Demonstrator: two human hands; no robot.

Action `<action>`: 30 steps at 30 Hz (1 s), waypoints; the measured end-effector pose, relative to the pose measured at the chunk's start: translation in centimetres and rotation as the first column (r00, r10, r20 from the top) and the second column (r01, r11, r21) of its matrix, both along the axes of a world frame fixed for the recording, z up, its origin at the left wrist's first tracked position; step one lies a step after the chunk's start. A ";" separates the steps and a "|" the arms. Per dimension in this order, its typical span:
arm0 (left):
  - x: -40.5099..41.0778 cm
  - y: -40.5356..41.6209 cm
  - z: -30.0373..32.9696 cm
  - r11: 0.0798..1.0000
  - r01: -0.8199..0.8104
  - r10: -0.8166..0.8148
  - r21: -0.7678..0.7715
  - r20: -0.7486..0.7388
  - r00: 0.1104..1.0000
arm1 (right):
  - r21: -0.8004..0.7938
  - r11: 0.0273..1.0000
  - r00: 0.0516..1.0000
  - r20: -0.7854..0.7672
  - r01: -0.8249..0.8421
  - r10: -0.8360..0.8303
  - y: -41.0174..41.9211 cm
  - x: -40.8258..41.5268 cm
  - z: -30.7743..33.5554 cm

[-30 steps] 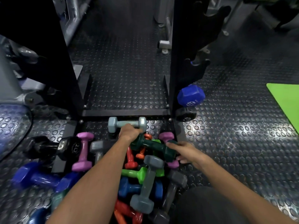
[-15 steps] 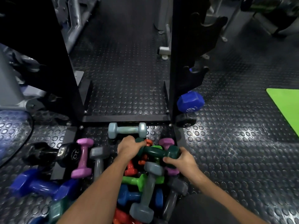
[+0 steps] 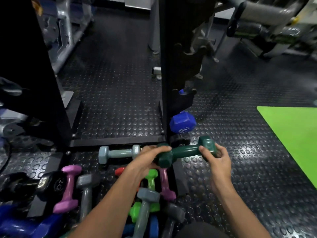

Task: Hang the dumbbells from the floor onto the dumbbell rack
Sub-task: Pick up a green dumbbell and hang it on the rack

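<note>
Just in front of the rack's base bar (image 3: 118, 141), both hands hold one dark green dumbbell (image 3: 186, 150) lifted clear of the floor pile, tilted, right end higher. Left hand (image 3: 147, 158) wraps the near-left head, fingers (image 3: 163, 148) curled over the top; right hand (image 3: 217, 160) cups the far-right head, thumb on the handle side, fingers closed round it. Dumbbell rack upright (image 3: 169, 69) stands directly beyond, with a blue hex dumbbell (image 3: 182, 123) hanging low on its right side, just above and behind the green one. On the studded rubber floor (image 3: 240, 152): light blue-grey dumbbell (image 3: 119, 152) lying along the base bar, pink one (image 3: 68, 188) and grey one (image 3: 85, 194) to the left, black dumbbell marked 10 (image 3: 51, 183) further left, lime green (image 3: 151, 179), purple (image 3: 165, 184) and another grey (image 3: 145, 208) under the forearms. Green mat (image 3: 295, 140) well off to the right.
</note>
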State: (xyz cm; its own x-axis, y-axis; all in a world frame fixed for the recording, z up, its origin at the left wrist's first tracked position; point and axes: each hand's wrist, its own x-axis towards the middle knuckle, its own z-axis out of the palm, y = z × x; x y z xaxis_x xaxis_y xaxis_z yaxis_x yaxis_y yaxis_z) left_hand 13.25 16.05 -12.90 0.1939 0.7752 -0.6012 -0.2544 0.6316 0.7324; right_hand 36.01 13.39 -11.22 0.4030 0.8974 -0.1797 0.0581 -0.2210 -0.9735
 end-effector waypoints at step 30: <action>10.5 3.2 14.7 0.939 -0.307 0.311 -0.155 0.764 0.565 | 0.042 0.968 0.962 -0.106 -0.248 0.251 15.6 -2.2 17.8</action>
State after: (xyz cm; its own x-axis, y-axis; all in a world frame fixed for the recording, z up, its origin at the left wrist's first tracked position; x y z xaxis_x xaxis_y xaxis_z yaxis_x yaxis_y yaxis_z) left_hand 23.78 19.25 1.76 0.3318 0.8767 -0.3483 -0.8986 0.4061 0.1663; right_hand 33.76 28.96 6.54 0.1450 0.9722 -0.1838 0.0012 -0.1859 -0.9826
